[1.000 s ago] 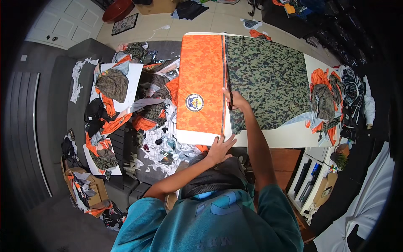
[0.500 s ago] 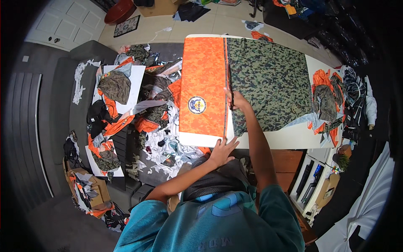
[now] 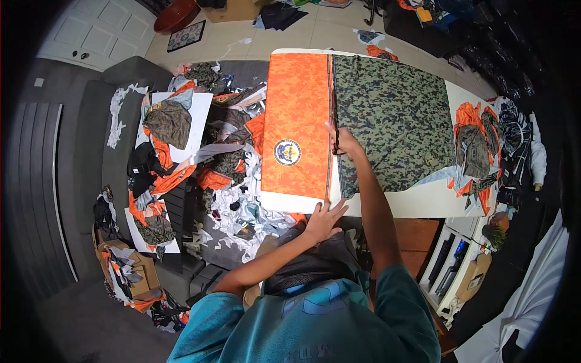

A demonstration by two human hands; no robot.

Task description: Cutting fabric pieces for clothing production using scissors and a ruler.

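A sheet of fabric lies on the white table (image 3: 387,202), with an orange camouflage panel (image 3: 296,103) on the left and a green camouflage panel (image 3: 393,115) on the right. Dark striped bands edge the two panels where they meet, and white tabletop shows in a gap between their near ends. My right hand (image 3: 347,143) grips black scissors (image 3: 334,112), whose blades point away from me along this line. Near the table's front edge my left hand (image 3: 324,222) lies with fingers spread, fingertips at the near end of the orange panel's striped border. A round emblem (image 3: 287,153) marks the orange panel.
Orange and dark cloth pieces (image 3: 473,148) are heaped on the table's right end. Left of the table, white scraps (image 3: 236,209) and more cloth cover a grey sofa (image 3: 115,181). A cardboard box (image 3: 144,273) of scraps stands at lower left, a white shelf (image 3: 463,260) at right.
The whole view has shifted slightly. My right hand still holds the scissors at about the same place between the panels, and my left hand stays spread at the near edge.
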